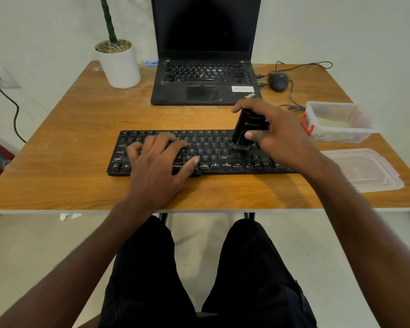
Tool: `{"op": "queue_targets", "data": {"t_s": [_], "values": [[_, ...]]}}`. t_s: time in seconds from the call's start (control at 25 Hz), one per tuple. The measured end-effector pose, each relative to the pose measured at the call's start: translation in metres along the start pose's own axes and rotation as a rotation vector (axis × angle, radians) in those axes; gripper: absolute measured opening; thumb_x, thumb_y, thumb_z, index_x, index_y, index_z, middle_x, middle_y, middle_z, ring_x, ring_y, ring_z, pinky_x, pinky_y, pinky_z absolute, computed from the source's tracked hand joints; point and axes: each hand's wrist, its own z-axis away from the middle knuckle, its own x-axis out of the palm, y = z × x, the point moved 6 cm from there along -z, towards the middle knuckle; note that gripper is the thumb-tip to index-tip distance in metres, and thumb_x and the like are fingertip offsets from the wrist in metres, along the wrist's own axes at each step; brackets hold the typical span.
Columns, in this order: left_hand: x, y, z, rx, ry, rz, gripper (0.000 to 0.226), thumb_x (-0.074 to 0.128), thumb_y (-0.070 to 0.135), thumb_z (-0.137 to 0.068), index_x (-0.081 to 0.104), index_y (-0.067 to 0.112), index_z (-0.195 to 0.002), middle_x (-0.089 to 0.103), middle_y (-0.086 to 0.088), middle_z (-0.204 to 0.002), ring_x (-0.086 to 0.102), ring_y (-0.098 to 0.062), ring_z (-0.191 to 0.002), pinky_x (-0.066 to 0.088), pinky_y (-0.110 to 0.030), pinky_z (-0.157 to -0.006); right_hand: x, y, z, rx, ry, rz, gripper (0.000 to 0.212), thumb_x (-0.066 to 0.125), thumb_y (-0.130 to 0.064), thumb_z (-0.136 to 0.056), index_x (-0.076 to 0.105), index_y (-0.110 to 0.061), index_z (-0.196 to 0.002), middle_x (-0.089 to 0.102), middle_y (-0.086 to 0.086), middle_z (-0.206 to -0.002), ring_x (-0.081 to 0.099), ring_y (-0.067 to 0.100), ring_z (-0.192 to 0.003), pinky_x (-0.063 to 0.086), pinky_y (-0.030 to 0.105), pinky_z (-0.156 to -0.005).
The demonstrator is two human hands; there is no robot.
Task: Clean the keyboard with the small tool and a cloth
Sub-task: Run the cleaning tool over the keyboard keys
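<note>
right hand [273, 132] grips the small brush tool [249, 129] w/ thumb in front & fingers wrapped behind, bristles down on the right-centre rows of the black keyboard [213, 152], which lies across the middle of the wooden surface [69, 143]; left hand [160, 157] is spread flat, fingers wide, pressing the left half to steady it. to do this step well, i'd judge: short light strokes along the gaps btwn keys, bristles tilted so dust flicks out, left hand holding firm. no cloth clearly visible, maybe in the clear tub [339, 123] on the right, can't tell.

Home desk setup, wooden table [81, 147], laptop [205, 67], potted plant [117, 60]
</note>
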Motion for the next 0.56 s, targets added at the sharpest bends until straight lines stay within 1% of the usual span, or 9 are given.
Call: {"op": "queue_targets", "data": {"t_s": [0.08, 0.12, 0.16, 0.2, 0.28, 0.36, 0.44, 0.52, 0.56], "values": [[0.009, 0.025, -0.006, 0.014, -0.020, 0.035, 0.057, 0.048, 0.070, -0.098, 0.065, 0.027, -0.131, 0.059, 0.002, -0.130, 0.051, -0.019, -0.120, 0.021, -0.038, -0.097, 0.007, -0.008, 0.004, -0.045, -0.139, -0.016, 0.055, 0.065, 0.000, -0.095, 0.056, -0.043, -0.128, 0.057, -0.006, -0.127, 0.057, 0.015, -0.117, 0.059, 0.034, -0.086], [0.014, 0.038, -0.008, 0.030, -0.036, 0.039, 0.059, 0.048, 0.073, -0.097, 0.065, 0.029, -0.132, 0.058, 0.003, -0.130, 0.051, -0.018, -0.120, 0.022, -0.039, -0.098, 0.008, -0.010, 0.006, -0.065, -0.210, 0.022, 0.055, 0.064, 0.001, -0.094, 0.056, -0.043, -0.125, 0.056, -0.007, -0.127, 0.056, 0.015, -0.118, 0.057, 0.033, -0.085], [0.020, 0.049, -0.009, 0.055, -0.048, 0.027, 0.062, 0.047, 0.076, -0.096, 0.064, 0.029, -0.133, 0.058, 0.004, -0.131, 0.052, -0.018, -0.119, 0.024, -0.041, -0.098, 0.006, -0.010, 0.007, -0.067, -0.244, 0.085, 0.056, 0.064, 0.002, -0.093, 0.055, -0.044, -0.123, 0.055, -0.007, -0.127, 0.055, 0.016, -0.118, 0.056, 0.033, -0.084], [0.025, 0.056, -0.009, 0.089, -0.056, 0.002, 0.066, 0.045, 0.080, -0.095, 0.064, 0.029, -0.133, 0.057, 0.004, -0.132, 0.053, -0.019, -0.119, 0.026, -0.043, -0.098, -0.001, -0.007, 0.007, -0.051, -0.229, 0.147, 0.057, 0.064, 0.003, -0.092, 0.055, -0.045, -0.122, 0.055, -0.007, -0.125, 0.055, 0.018, -0.117, 0.055, 0.035, -0.084], [0.031, 0.060, -0.008, 0.138, -0.064, -0.029, 0.072, 0.042, 0.083, -0.094, 0.064, 0.028, -0.135, 0.058, 0.003, -0.137, 0.054, -0.021, -0.123, 0.026, -0.045, -0.099, -0.021, 0.002, 0.009, 0.003, -0.098, 0.170, 0.057, 0.064, 0.002, -0.093, 0.056, -0.046, -0.124, 0.056, -0.003, -0.125, 0.055, 0.021, -0.117, 0.056, 0.038, -0.086], [0.032, 0.055, -0.009, 0.121, -0.071, -0.025, 0.073, 0.041, 0.083, -0.094, 0.062, 0.028, -0.136, 0.057, 0.003, -0.141, 0.052, -0.022, -0.127, 0.025, -0.044, -0.100, -0.038, 0.007, 0.014, 0.045, 0.039, 0.073, 0.054, 0.061, 0.001, -0.097, 0.057, -0.045, -0.126, 0.058, 0.000, -0.126, 0.058, 0.021, -0.116, 0.055, 0.030, -0.083], [0.035, 0.053, -0.010, 0.105, -0.078, -0.038, 0.071, 0.042, 0.081, -0.095, 0.061, 0.027, -0.137, 0.056, 0.003, -0.141, 0.052, -0.022, -0.128, 0.024, -0.044, -0.100, -0.045, 0.016, 0.017, 0.080, 0.104, 0.013, 0.049, 0.059, -0.002, -0.100, 0.057, -0.044, -0.126, 0.061, -0.002, -0.123, 0.062, 0.018, -0.111, 0.053, 0.020, -0.075], [0.036, 0.054, -0.009, 0.113, -0.080, -0.051, 0.071, 0.043, 0.081, -0.096, 0.061, 0.026, -0.137, 0.056, 0.003, -0.141, 0.052, -0.021, -0.128, 0.024, -0.044, -0.100, -0.050, 0.027, 0.021, 0.112, 0.155, 0.015, 0.040, 0.060, -0.011, -0.102, 0.057, -0.043, -0.125, 0.063, -0.004, -0.119, 0.064, 0.015, -0.106, 0.052, 0.015, -0.068], [0.037, 0.054, -0.009, 0.113, -0.078, -0.056, 0.072, 0.042, 0.081, -0.095, 0.061, 0.026, -0.137, 0.056, 0.002, -0.140, 0.052, -0.021, -0.127, 0.025, -0.044, -0.100, -0.052, 0.030, 0.023, 0.121, 0.175, 0.013, 0.034, 0.061, -0.017, -0.102, 0.058, -0.043, -0.124, 0.064, -0.005, -0.117, 0.065, 0.013, -0.104, 0.052, 0.013, -0.068]]}}
